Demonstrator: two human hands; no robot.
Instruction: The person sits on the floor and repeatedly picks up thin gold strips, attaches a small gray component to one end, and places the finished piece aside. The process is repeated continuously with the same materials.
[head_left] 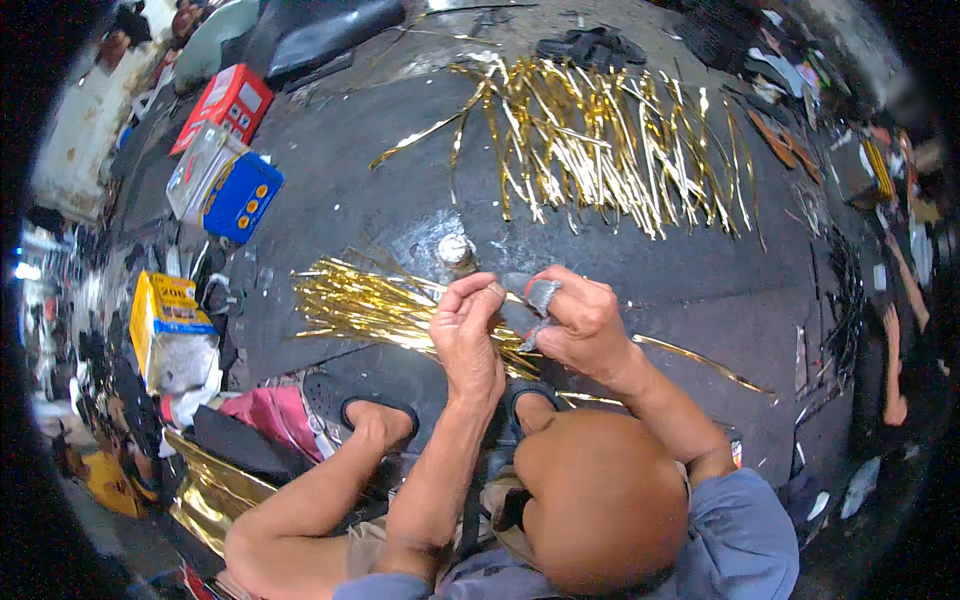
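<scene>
Both hands meeting at centre over the dark tabletop (700,270): left hand (466,335) with fingers (470,292) pinched shut on thin gold foil strips (370,305), right hand (580,325) curled closed around a small grey tool (541,294), fingertips wrapped in grey. Held bundle fanning leftward, just near of a small metal post (455,250). Larger spread of gold strips (610,140) lying well apart on the far side.

Possible trouble: strips slipping from the pinch and tangling, or foil tearing under a hard pull; a nick from the tool likely enough.

Far left: red box (225,100); nearer, blue box (243,195) beside a clear-fronted pack (200,165). Left edge: yellow packet (165,320).
</scene>
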